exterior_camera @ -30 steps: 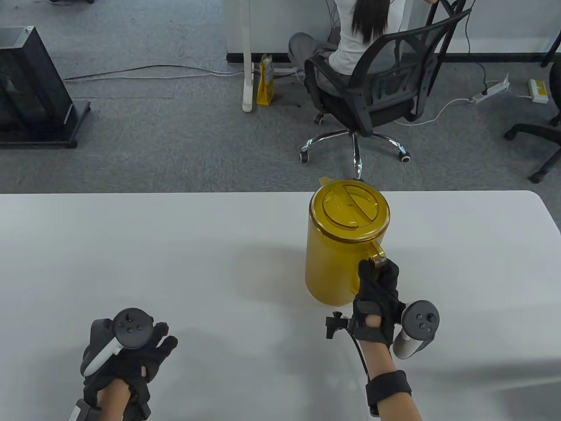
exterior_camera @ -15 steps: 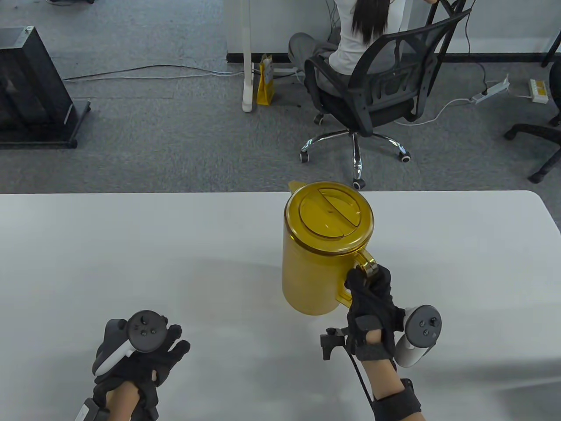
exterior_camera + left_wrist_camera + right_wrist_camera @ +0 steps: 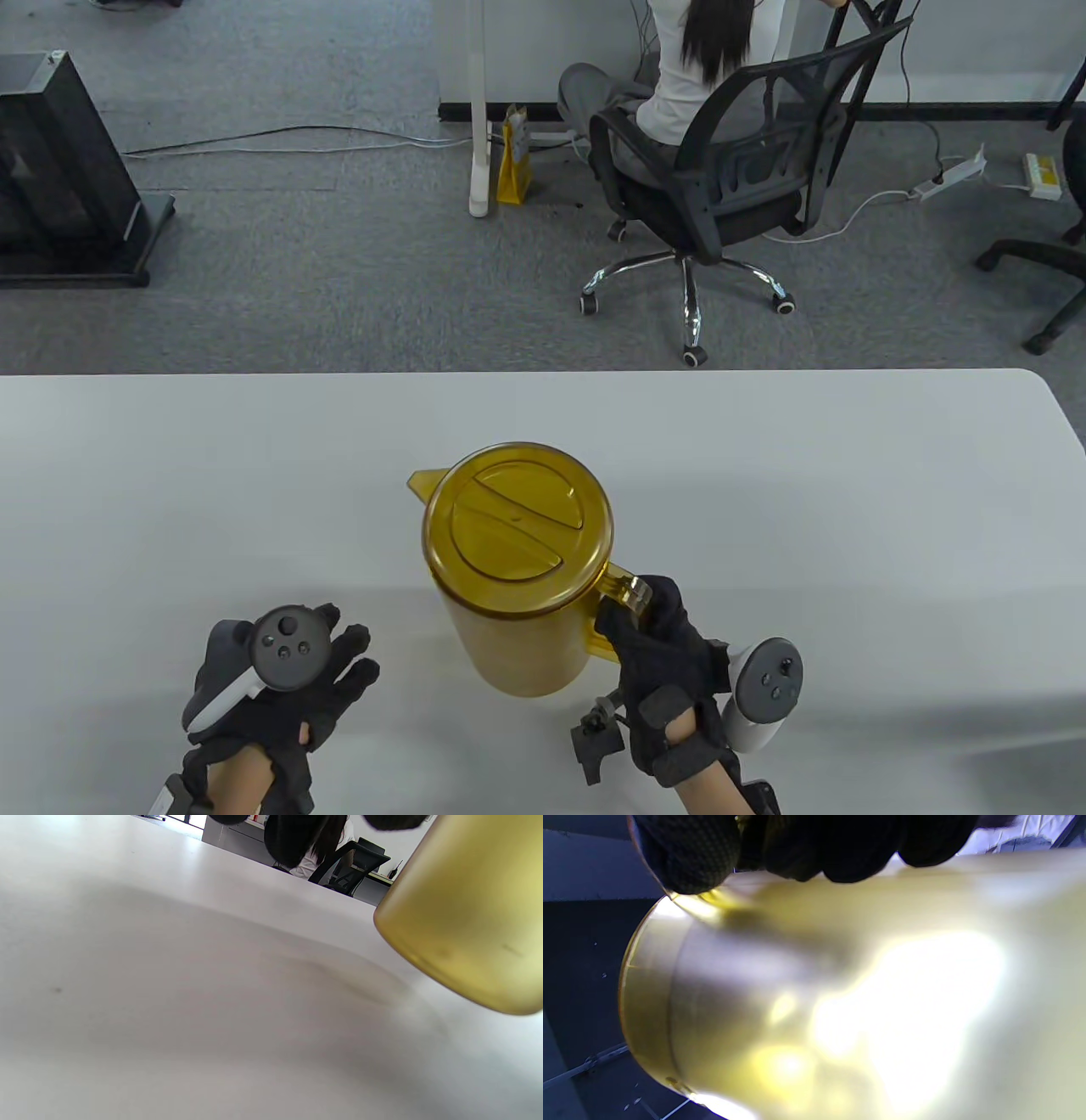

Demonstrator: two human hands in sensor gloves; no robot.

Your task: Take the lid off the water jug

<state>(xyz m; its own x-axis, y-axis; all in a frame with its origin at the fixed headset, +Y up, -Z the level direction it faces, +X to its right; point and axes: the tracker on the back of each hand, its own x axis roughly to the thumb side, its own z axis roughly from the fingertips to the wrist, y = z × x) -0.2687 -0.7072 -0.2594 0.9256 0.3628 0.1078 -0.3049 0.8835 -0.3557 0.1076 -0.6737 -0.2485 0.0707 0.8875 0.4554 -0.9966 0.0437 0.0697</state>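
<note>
Jug positioned; lid [image 3: 516,525] not yet removed.
Right hand [image 3: 666,649] grips the handle of the water jug [image 3: 517,586] on the near surface [image 3: 848,509]; left hand [image 3: 284,688], fingers relaxed, must take the lid.

An office: grey carpet [image 3: 339,280] beyond the white table [image 3: 254,475], a person on a mesh swivel chair [image 3: 730,178] (power strips [image 3: 954,177] nearby).

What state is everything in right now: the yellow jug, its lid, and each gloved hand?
water jug: upright, held by its handle, near the table's front edge
lid: on the jug, closed
handle: gripped by the right hand
right hand: fingers curled round the handle
left hand: fingers relaxed, holding nothing, beside the jug and apart from it
</note>
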